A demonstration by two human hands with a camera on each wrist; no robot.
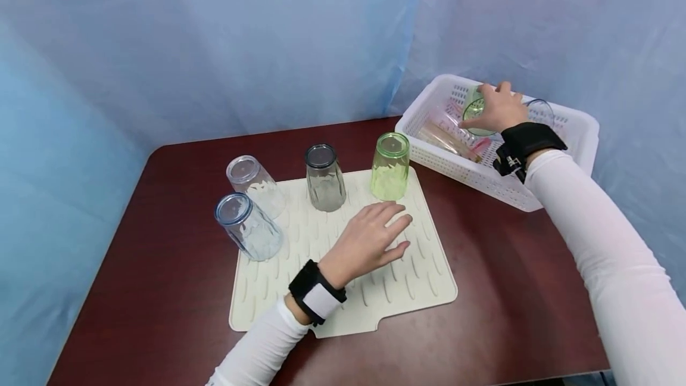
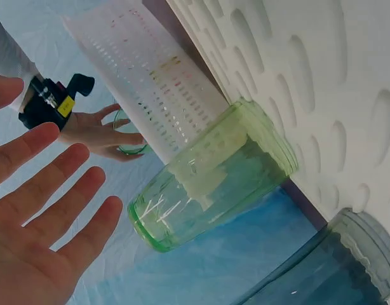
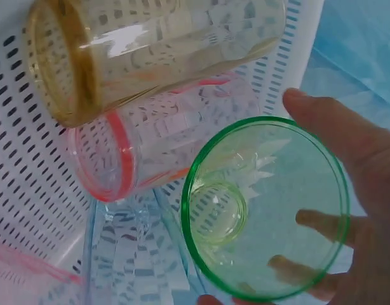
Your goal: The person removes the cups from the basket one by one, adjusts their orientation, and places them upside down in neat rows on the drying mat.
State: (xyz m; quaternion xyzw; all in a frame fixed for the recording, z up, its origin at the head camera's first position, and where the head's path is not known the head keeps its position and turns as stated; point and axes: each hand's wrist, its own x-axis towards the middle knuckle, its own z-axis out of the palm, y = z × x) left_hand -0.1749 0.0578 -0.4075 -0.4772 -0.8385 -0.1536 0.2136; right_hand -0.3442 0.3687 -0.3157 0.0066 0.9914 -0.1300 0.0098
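Observation:
My right hand (image 1: 501,112) is over the white basket, its thumb and fingers around a green-rimmed glass (image 3: 271,184). This glass tilts, with its open mouth facing the right wrist camera. Over the pale ridged mat (image 1: 418,267), my left hand (image 1: 370,237) is spread and holds nothing. Nearest to it is a light green glass (image 1: 390,168), upside down at the mat's far right corner. A grey glass (image 1: 325,180) also stands upside down near the far edge. At the mat's left side are a clear glass (image 1: 257,186) and a blue glass (image 1: 249,228), both inverted.
The perforated white basket (image 1: 466,177) sits at the table's back right. Inside lie an amber glass (image 3: 182,44), a pink-rimmed glass (image 3: 163,140) and a pale blue glass (image 3: 134,254). Blue curtains (image 1: 268,46) hang behind the dark red table (image 1: 161,267).

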